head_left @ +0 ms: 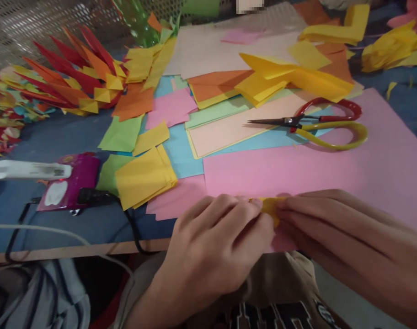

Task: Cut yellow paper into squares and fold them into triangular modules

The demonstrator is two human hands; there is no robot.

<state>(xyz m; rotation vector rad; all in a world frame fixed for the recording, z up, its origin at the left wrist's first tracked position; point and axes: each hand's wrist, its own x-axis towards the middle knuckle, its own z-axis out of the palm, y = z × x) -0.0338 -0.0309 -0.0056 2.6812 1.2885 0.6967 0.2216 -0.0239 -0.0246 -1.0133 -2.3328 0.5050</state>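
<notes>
Between my two hands, at the near edge of a large pink sheet [249, 173], is a small yellow piece of paper [270, 210]. My left hand [225, 237] is closed with its fingers curled over the paper's left side. From the other side, my right hand [332, 224] pinches the paper between thumb and fingers. Most of the paper is covered, so its folds cannot be made out. Beyond the hands, scissors [294, 122] with one red and one yellow handle lie on the coloured sheets, blades pointing left.
Yellow paper squares [143, 178] are stacked left of the hands. A purple box with cables [81, 173] lies further left. Behind it stands a red, orange and yellow folded-paper piece [88, 77]. A folded yellow strip [291, 77] lies beyond the scissors.
</notes>
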